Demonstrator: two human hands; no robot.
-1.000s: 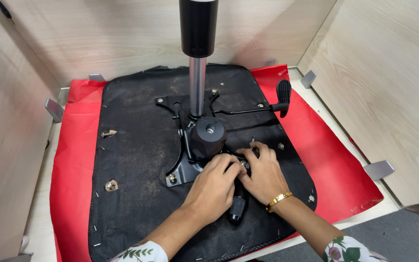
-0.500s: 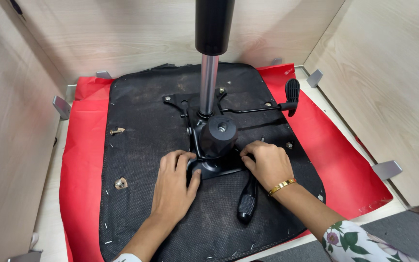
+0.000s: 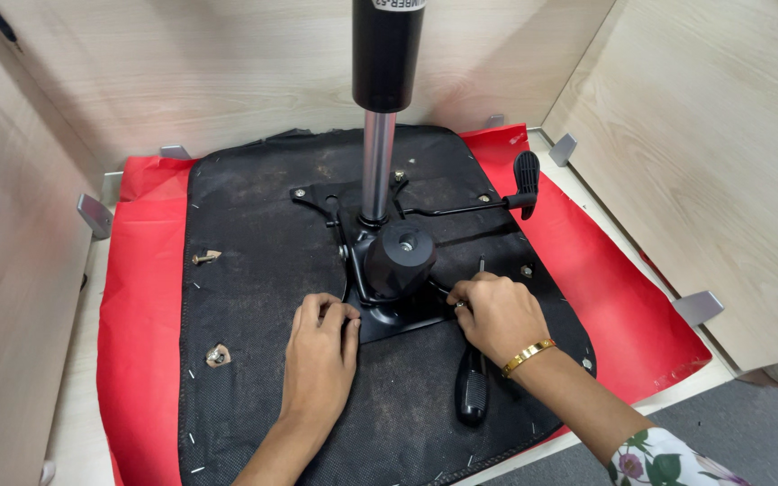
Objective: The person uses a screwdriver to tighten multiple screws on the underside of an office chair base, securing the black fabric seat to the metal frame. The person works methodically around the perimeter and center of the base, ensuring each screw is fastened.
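Hands frame a black metal chair mechanism plate (image 3: 389,315) bolted onto an upturned black seat base (image 3: 254,243). I see my left hand (image 3: 320,346) with fingers curled, fingertips touching the plate's left edge, holding nothing. My right hand (image 3: 495,315) pinches a thin screwdriver (image 3: 474,378) at the plate's right corner; its black handle lies just below that wrist.

Furniture workshop, chair seat (image 3: 254,297), plywood jig (image 3: 695,135)
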